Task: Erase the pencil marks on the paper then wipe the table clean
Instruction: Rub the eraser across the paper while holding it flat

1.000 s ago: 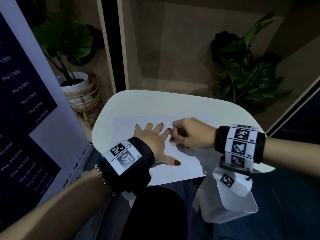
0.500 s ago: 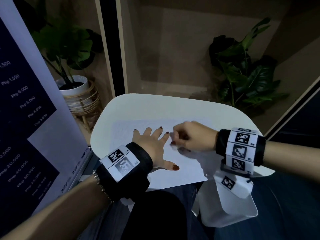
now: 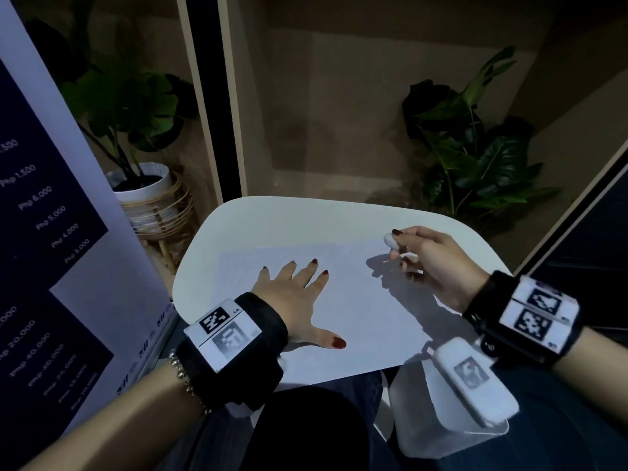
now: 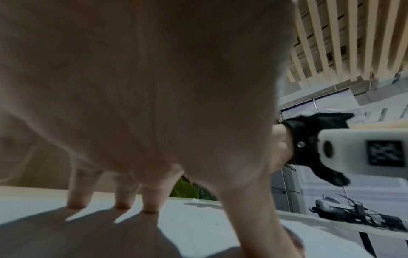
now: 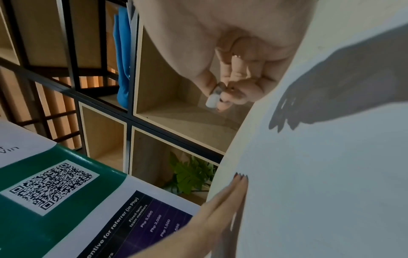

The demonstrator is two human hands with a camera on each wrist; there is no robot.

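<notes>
A white sheet of paper point(image 3: 367, 300) lies on the small white table point(image 3: 306, 215). My left hand point(image 3: 299, 294) lies flat on the paper's left half, fingers spread and straight; its fingertips point(image 4: 121, 206) press the sheet in the left wrist view. My right hand point(image 3: 424, 256) hovers above the paper's far right corner and pinches a small white eraser point(image 3: 390, 241) between thumb and fingers. The eraser point(image 5: 212, 102) is off the paper, and the hand throws a shadow point(image 3: 390, 270) on the sheet. I make out no pencil marks in this dim light.
A tall price banner point(image 3: 51, 249) stands close on the left. Potted plants sit behind the table at the left point(image 3: 136, 130) and right point(image 3: 475, 158). A white box point(image 3: 441, 430) sits below the table's near right edge, by my lap.
My right hand has lifted off the paper beside the left fingers and moved right and away, the eraser still pinched. The left hand stays flat on the paper.
</notes>
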